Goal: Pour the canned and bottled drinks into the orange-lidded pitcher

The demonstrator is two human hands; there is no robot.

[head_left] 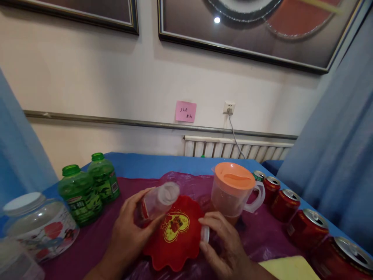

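My left hand (132, 225) is closed around a small clear bottle (159, 200) with a red label, which tilts to the right with its mouth end up. Between the thumb and fingers of my right hand (223, 243) is a white cap (204, 234), apart from the bottle. Below and between both hands lies a red scalloped plate (189, 249) with a gold heart pattern. Just beyond my right hand stands a clear pitcher (225, 196) with an orange lid and some liquid inside.
Two green bottles (80, 196) without caps and a white-lidded jar (43, 229) stand at left. Several red cans (285, 204) line the right edge. A yellow cloth (291, 268) lies front right. Purple plastic sheeting (131, 186) covers the blue table (140, 165).
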